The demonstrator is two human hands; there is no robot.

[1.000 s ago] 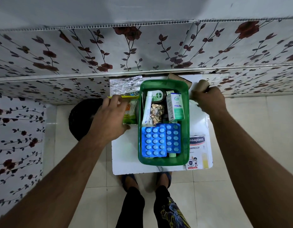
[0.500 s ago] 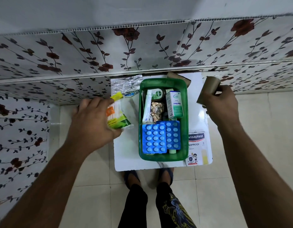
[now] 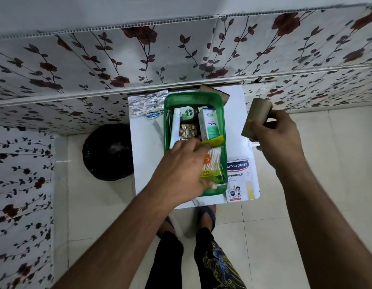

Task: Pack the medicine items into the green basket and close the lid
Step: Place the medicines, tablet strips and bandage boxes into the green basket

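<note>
Packing approx. half done — left hand [image 3: 180,170] grips swab pack [image 3: 214,161] inside basket [image 3: 224,122]; right hand [image 3: 276,132] grips roll [image 3: 257,116]; plaster box [image 3: 239,176] on bench, lid unseen.

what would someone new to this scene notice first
The translucent green plastic basket in the middle of the small white table, crowded with medicine boxes and bottles. The left hand is over it, laying a clear packet of cotton buds inside. To the right, the right hand holds a brown cardboard tube above the table edge, near a white Hansaplast box.
</note>
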